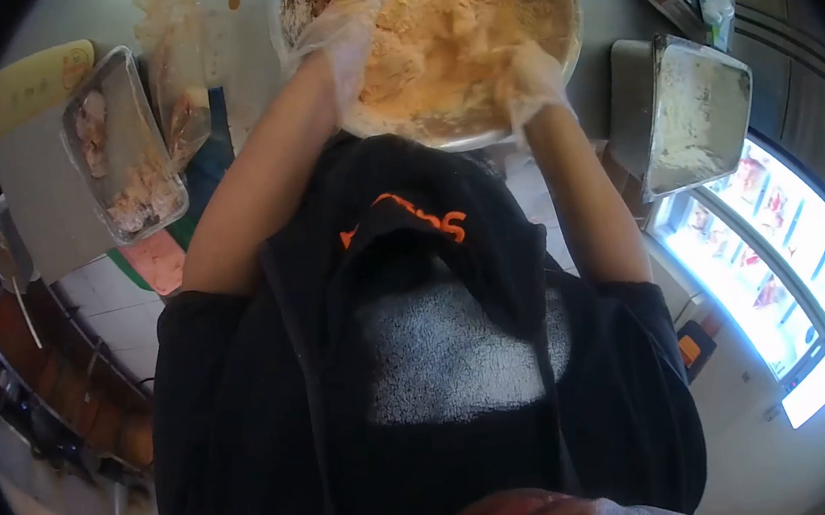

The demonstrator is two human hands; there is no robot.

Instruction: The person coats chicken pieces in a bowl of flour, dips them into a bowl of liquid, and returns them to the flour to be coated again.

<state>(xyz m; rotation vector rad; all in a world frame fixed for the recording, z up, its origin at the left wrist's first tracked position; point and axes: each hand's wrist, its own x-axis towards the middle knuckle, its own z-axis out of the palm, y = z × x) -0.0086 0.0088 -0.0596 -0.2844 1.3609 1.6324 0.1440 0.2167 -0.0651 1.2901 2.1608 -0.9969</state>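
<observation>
A large round metal bowl [570, 15] at the top of the view holds orange-tan floury coating mix [432, 59], with lumpy coated pieces in it. My left hand [348, 25], in a clear plastic glove, reaches over the bowl's left side into the mix; its fingertips are buried or covered with flour. At the bowl's right side, my right hand [527, 80], also gloved, dips into the mix. Motion smears its fingers, and whether they grip a piece does not show.
To the left, a clear tray [124, 147] holds several pieces of raw meat, beside a plastic bag [174, 71] and a yellow cutting board [28, 92]. On the right stand a metal container with white flour [694, 117] and a lit glass display case [774, 250].
</observation>
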